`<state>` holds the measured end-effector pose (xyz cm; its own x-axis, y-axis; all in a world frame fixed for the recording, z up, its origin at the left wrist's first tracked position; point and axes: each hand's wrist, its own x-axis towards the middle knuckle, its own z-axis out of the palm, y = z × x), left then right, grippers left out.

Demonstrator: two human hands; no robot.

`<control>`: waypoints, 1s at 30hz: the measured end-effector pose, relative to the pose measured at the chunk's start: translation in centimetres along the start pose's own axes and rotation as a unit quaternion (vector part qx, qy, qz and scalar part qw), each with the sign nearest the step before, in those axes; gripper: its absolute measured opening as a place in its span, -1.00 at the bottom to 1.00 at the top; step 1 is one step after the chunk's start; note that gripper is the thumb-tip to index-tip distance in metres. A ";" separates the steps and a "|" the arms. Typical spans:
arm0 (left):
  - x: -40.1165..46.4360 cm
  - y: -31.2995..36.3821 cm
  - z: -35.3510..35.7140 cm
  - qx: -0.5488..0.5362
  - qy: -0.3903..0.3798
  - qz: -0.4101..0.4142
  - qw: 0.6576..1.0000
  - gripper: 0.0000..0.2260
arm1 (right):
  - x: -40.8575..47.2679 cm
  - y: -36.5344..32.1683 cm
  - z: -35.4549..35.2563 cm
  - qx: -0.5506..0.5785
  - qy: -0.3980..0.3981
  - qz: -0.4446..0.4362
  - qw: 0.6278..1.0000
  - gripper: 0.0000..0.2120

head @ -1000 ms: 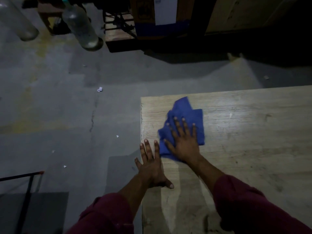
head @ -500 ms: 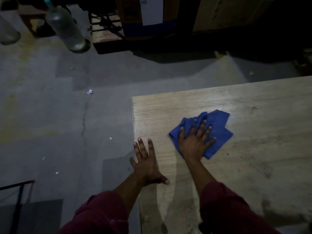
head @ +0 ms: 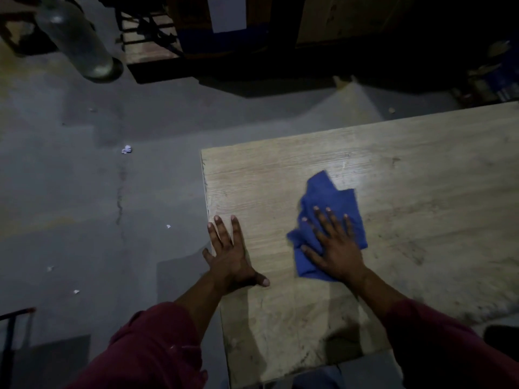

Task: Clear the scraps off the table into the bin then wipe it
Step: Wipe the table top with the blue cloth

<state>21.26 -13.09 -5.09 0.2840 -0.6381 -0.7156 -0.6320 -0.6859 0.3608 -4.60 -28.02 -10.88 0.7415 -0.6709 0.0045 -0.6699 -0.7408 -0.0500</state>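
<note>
Wooden table [head: 393, 169]: left hand [head: 233, 256] flat at its edge, right hand [head: 337, 248] spread pressing blue cloth [head: 331, 197].

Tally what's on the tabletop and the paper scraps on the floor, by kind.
Blue cloth on the table: 1
Hands on the table: 2, left hand flat on bare wood, right hand pressing on the cloth
Pale scraps on the floor: 4 clearly seen, the largest a crumpled piece
Total: 7

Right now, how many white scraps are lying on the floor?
4 clearly: a crumpled one farthest out, one near the table's left edge, two lower left. Dim light may hide others.
</note>
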 end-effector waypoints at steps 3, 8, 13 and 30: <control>-0.1 -0.1 0.3 -0.004 0.009 0.008 1.000 0.59 | -0.3 -1.0 0.5 0.001 0.003 0.255 0.967 -0.30; -1.4 -1.2 1.8 0.009 0.070 0.033 0.997 0.49 | 2.2 -7.9 0.5 0.084 0.045 0.459 0.883 -0.32; -3.7 -2.6 4.7 0.086 0.064 0.027 0.994 0.37 | 0.9 -13.6 0.9 0.065 0.034 0.168 0.983 -0.29; -13.5 -4.0 14.6 -0.007 0.179 0.038 0.983 -0.32 | -9.6 -6.6 0.0 0.085 0.019 0.328 0.941 -0.30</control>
<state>9.41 3.44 -5.60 0.4740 -0.7681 -0.4304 -0.6523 -0.6347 0.4144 -7.23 -16.70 -10.55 0.1670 -0.9848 -0.0469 -0.9648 -0.1535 -0.2136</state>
